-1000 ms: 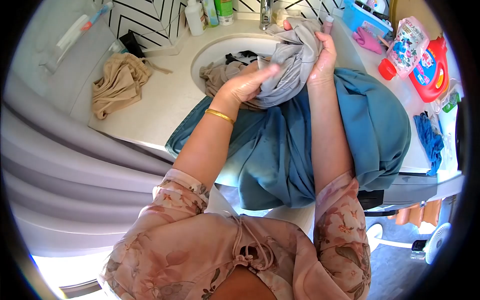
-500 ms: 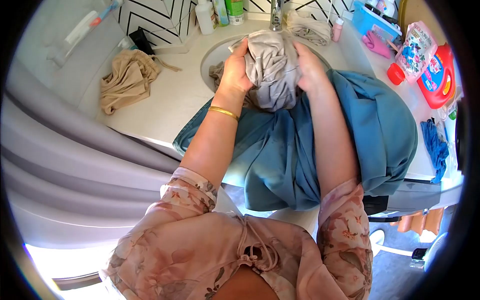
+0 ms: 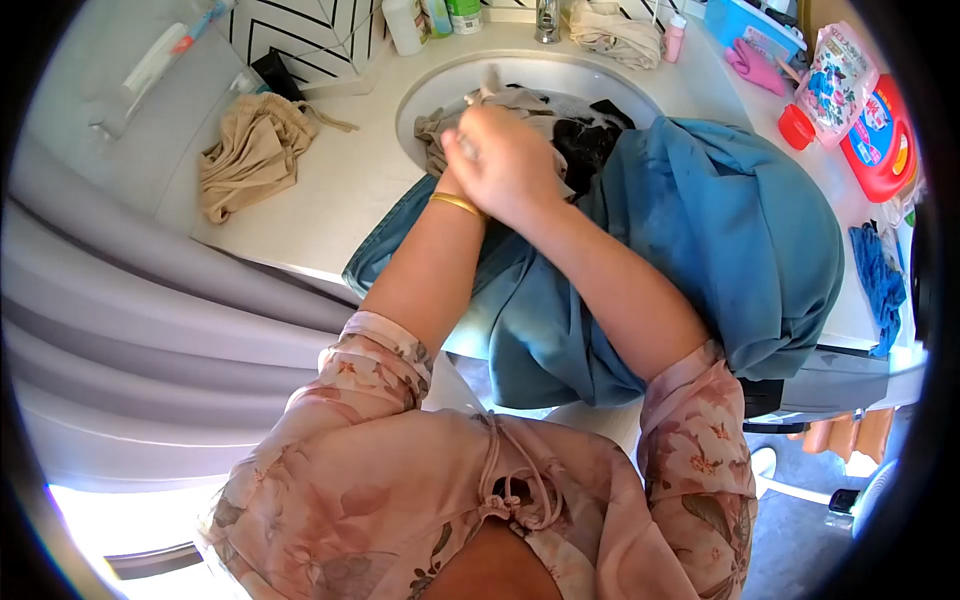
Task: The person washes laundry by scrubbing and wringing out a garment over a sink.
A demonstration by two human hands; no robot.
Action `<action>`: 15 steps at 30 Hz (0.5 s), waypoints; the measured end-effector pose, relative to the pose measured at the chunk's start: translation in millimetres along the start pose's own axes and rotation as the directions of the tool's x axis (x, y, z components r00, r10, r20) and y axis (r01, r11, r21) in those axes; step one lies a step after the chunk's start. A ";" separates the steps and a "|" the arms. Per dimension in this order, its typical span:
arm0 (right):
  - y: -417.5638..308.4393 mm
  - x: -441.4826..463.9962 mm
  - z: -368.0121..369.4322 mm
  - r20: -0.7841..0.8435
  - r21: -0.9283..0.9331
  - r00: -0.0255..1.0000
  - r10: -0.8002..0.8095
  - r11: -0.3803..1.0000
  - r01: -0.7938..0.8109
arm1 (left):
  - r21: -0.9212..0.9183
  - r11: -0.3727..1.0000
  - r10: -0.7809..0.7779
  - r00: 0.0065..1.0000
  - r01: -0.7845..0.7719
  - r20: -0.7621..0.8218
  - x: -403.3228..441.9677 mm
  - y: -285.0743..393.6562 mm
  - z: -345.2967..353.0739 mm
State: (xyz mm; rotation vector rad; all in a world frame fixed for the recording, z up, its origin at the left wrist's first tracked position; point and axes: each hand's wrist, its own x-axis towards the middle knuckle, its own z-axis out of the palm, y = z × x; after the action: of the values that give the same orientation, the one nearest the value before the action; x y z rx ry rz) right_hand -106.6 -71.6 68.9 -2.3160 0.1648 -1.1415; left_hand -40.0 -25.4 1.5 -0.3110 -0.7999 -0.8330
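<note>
My right hand point(image 3: 510, 165) crosses over my left wrist, above the near left side of the round sink point(image 3: 410, 105). Its fingers are curled; what they hold is hidden. My left hand is almost wholly covered by it, so its fingers cannot be made out. Beneath and beyond the hands, grey-beige cloth point(image 3: 440, 135) and dark wet cloth point(image 3: 585, 145) lie in the sink among some suds. A large teal cloth point(image 3: 720, 230) drapes over the sink's front edge and hangs down, touching my forearms.
Beige cloth point(image 3: 255, 150) lies on the counter point(image 3: 345, 180) at left, another folded one point(image 3: 615, 35) beside the faucet point(image 3: 547, 20). At right are a pink pouch point(image 3: 835, 85), a red detergent bottle point(image 3: 880, 140), a blue basket point(image 3: 745, 30) and blue cloth point(image 3: 878, 280). Bottles point(image 3: 405, 25) stand behind.
The grey cloth held up between both hands is no longer raised. My right hand has moved left across my left one, and more of the sink's dark cloth shows.
</note>
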 end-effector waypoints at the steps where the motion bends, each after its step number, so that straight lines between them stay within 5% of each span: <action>1: -1.3 -2.0 4.0 0.034 -0.028 0.998 -0.055 0.998 0.056 | 0.231 0.972 0.015 0.976 0.036 -0.218 0.5 3.6 0.0; 2: 14.8 7.6 6.0 -0.041 0.036 0.999 0.003 0.999 -0.001 | 0.413 0.896 0.030 0.904 0.165 -0.426 1.4 7.5 0.4; 3: 31.0 17.2 8.3 -0.116 0.108 0.991 0.061 0.993 -0.048 | 0.436 0.775 0.065 0.630 0.457 -0.774 26.6 -4.5 42.2; 5: 62.8 37.0 -15.2 -0.061 0.040 0.955 0.289 0.957 -0.287 | 0.502 0.706 0.037 0.682 0.500 -0.731 31.1 -11.6 49.4; 6: 64.5 38.6 -17.5 0.153 0.304 0.935 0.320 0.885 -0.353 | 0.499 0.707 0.032 0.682 0.501 -0.730 36.1 -16.9 58.1; 8: 66.1 31.9 -24.7 0.494 0.683 0.798 0.345 0.414 -0.602 | 0.411 0.759 -0.058 0.681 0.505 -0.730 35.2 -12.1 51.8; 9: 52.6 31.0 -33.9 0.638 0.731 0.725 0.261 0.093 -0.677 | 0.403 0.761 -0.062 0.676 0.508 -0.735 33.4 -8.4 55.0; 10: 52.5 30.2 -38.9 0.704 0.706 0.706 0.078 0.029 -0.708 | 0.398 0.763 -0.064 0.672 0.509 -0.738 33.1 -4.9 60.4; 15: 58.1 21.8 -22.6 0.846 0.484 0.527 0.082 0.297 -0.823 | 0.410 0.732 -0.060 0.651 0.544 -0.757 34.5 12.6 42.8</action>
State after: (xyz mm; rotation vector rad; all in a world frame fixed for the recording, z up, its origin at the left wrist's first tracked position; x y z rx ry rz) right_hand -102.7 -137.4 64.8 -1.3298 0.0041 0.1514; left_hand -38.0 -12.8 56.5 0.7560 -0.3385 -0.8831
